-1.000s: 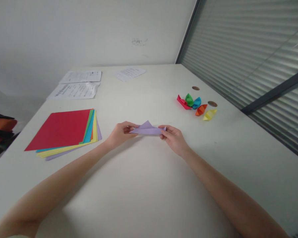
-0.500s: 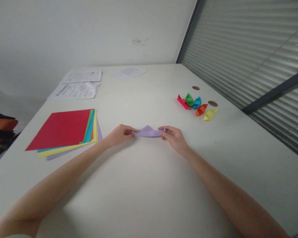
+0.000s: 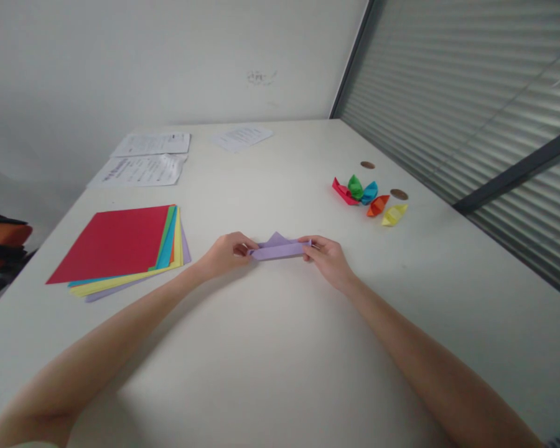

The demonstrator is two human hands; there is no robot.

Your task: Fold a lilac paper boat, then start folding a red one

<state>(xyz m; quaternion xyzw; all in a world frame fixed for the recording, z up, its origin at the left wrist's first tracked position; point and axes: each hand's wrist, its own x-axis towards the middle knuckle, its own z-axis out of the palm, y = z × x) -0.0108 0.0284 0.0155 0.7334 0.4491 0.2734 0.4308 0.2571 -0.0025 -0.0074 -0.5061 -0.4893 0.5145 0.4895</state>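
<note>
A purple folded paper boat [image 3: 280, 250] is held between my two hands over the middle of the white table. Its front side is a long straight band, and a pointed peak rises behind it. My left hand [image 3: 228, 254] pinches the left end between thumb and fingers. At the opposite end my right hand [image 3: 325, 256] grips the paper with the thumb in front and the fingers behind. Both tips of the boat are partly covered by fingertips.
Left of my hands lies a fanned stack of coloured paper [image 3: 116, 242], red on top. Several small folded paper boats [image 3: 368, 194] sit at the right, near two round holes. Printed sheets [image 3: 144, 169] lie farther back; blinds [image 3: 471, 93] line the right side.
The front band of the purple boat, bowed downward before, is now straight and faces me more. My left hand has shifted very slightly; the right hand stays nearly in place.
</note>
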